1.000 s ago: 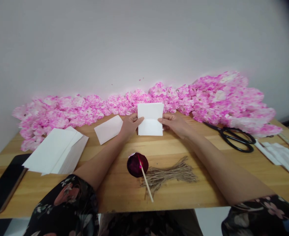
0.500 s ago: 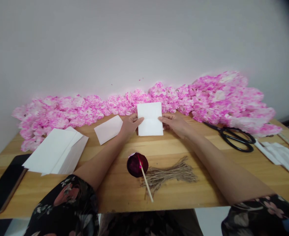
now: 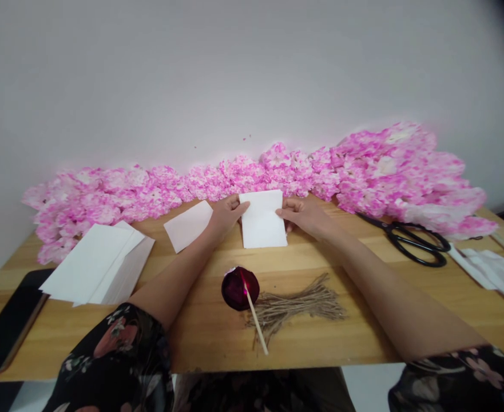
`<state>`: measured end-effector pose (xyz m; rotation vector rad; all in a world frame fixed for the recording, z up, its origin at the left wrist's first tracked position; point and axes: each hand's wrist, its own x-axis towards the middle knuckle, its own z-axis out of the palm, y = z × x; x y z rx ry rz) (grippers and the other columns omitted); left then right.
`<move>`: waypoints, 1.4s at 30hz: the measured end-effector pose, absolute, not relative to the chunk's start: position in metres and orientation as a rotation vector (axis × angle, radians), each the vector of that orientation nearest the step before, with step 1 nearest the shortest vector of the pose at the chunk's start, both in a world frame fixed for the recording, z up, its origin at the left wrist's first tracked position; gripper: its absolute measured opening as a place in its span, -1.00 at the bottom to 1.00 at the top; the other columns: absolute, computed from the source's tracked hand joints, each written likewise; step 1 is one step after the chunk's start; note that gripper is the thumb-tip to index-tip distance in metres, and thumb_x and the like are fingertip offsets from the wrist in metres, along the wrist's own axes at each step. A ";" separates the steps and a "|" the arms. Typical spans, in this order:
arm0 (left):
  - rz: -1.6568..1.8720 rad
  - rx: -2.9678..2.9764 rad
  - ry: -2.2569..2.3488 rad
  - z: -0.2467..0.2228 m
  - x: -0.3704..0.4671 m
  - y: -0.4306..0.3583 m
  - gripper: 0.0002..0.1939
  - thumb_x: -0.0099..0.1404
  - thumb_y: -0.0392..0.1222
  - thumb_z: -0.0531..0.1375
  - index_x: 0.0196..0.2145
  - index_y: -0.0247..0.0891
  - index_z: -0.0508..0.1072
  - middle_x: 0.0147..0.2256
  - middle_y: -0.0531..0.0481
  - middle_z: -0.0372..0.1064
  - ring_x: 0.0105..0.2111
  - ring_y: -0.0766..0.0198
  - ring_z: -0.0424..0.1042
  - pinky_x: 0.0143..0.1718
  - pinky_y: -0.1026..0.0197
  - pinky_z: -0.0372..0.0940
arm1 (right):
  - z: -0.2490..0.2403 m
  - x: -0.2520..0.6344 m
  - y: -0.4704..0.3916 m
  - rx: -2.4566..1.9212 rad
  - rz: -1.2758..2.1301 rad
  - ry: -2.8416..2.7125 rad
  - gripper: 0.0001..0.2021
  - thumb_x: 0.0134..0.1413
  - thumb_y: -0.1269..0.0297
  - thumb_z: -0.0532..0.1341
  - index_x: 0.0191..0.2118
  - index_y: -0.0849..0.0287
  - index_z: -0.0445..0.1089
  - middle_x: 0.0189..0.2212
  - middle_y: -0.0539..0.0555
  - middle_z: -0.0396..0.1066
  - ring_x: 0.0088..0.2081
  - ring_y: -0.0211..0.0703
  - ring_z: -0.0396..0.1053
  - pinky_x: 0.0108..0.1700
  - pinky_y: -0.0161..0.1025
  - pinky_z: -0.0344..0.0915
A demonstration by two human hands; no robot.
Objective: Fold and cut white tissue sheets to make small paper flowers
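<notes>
A small stack of white paper point(image 3: 264, 220) is held up in front of me over the table. My left hand point(image 3: 229, 210) pinches its left edge, thumb on the near face and fingers behind. On the right edge, my right hand point(image 3: 297, 214) grips it the same way, with its fingers partly hidden. Nearer me lies a round dish of dark red dye point(image 3: 233, 289) with a wooden stick point(image 3: 257, 323) leaning in it. Beside the dish is a bundle of thin brown twine pieces point(image 3: 307, 303). A single pale sheet point(image 3: 188, 226) rests left of my left hand.
Pink and white paper flowers point(image 3: 243, 171) line the back against the wall. At left are a pile of white paper sheets point(image 3: 99, 263) and a black phone point(image 3: 11, 320). Black-handled scissors point(image 3: 419, 243) and white folded tissue point(image 3: 492, 269) lie at right on the wooden table point(image 3: 209, 355).
The white paper has come slightly down and toward me between both hands. The crease line across its middle no longer shows. Other things stay where they were.
</notes>
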<state>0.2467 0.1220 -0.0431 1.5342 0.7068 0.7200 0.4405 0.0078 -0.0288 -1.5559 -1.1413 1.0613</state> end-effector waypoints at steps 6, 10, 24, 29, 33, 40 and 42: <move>0.714 1.663 0.721 -0.052 0.247 0.122 -0.77 0.19 -0.06 0.27 -0.44 -0.27 0.39 -0.52 0.06 0.37 -0.49 0.31 0.37 -0.46 0.28 0.25 | -0.025 0.443 0.008 -1.603 0.917 -1.186 -0.84 0.04 0.20 0.28 -0.25 0.11 0.50 -0.47 0.00 0.45 -0.51 -0.25 0.33 -0.44 -0.25 0.32; 0.699 1.738 0.728 -0.051 0.246 0.121 -0.79 0.17 -0.07 0.27 -0.45 -0.26 0.41 -0.52 0.05 0.37 -0.45 0.28 0.37 -0.44 0.28 0.25 | -0.025 0.443 0.009 -1.588 0.786 -1.172 -0.75 0.04 0.21 0.27 -0.13 0.08 0.52 -0.35 0.03 0.50 -0.39 -0.17 0.39 -0.37 -0.23 0.34; 0.745 2.160 0.789 -0.043 0.246 0.119 -0.88 0.21 -0.22 0.16 -0.37 -0.24 0.50 -0.49 0.06 0.40 -0.49 0.32 0.28 -0.41 0.26 0.10 | -0.028 0.439 0.008 -1.711 0.409 -1.494 -0.83 0.11 0.27 0.18 -0.28 0.09 0.54 -0.33 0.04 0.55 -0.33 -0.10 0.42 -0.28 -0.19 0.25; 0.709 2.411 0.770 -0.044 0.246 0.122 -0.86 0.21 -0.29 0.15 -0.42 -0.23 0.51 -0.44 -0.02 0.42 -0.40 0.21 0.30 -0.31 0.19 0.11 | -0.035 0.444 0.008 -1.661 0.339 -1.644 -0.80 0.17 0.29 0.16 -0.24 0.06 0.56 -0.25 0.08 0.55 -0.23 -0.03 0.43 -0.20 -0.14 0.23; 0.660 2.550 0.730 -0.046 0.246 0.124 -0.86 0.23 -0.32 0.13 -0.39 -0.24 0.51 -0.38 -0.07 0.45 -0.31 0.14 0.34 -0.24 0.15 0.12 | -0.039 0.446 0.009 -1.676 0.300 -1.689 -0.81 0.16 0.32 0.18 -0.24 0.05 0.57 -0.20 0.09 0.55 -0.18 0.01 0.43 -0.15 -0.11 0.24; 0.540 2.719 0.740 -0.041 0.246 0.121 -0.81 0.32 -0.29 0.09 -0.32 -0.28 0.52 -0.27 -0.08 0.50 -0.21 0.12 0.39 -0.17 0.13 0.19 | -0.042 0.446 0.010 -1.755 0.116 -1.810 -0.84 0.17 0.37 0.17 -0.26 0.12 0.53 -0.24 0.08 0.56 -0.19 -0.03 0.46 -0.19 -0.17 0.27; 0.515 2.752 0.743 -0.040 0.246 0.120 -0.79 0.33 -0.30 0.07 -0.31 -0.29 0.52 -0.26 -0.09 0.50 -0.20 0.12 0.39 -0.16 0.13 0.20 | -0.042 0.445 0.009 -1.752 0.088 -1.833 -0.83 0.17 0.38 0.17 -0.26 0.12 0.53 -0.22 0.09 0.56 -0.17 -0.02 0.47 -0.18 -0.17 0.29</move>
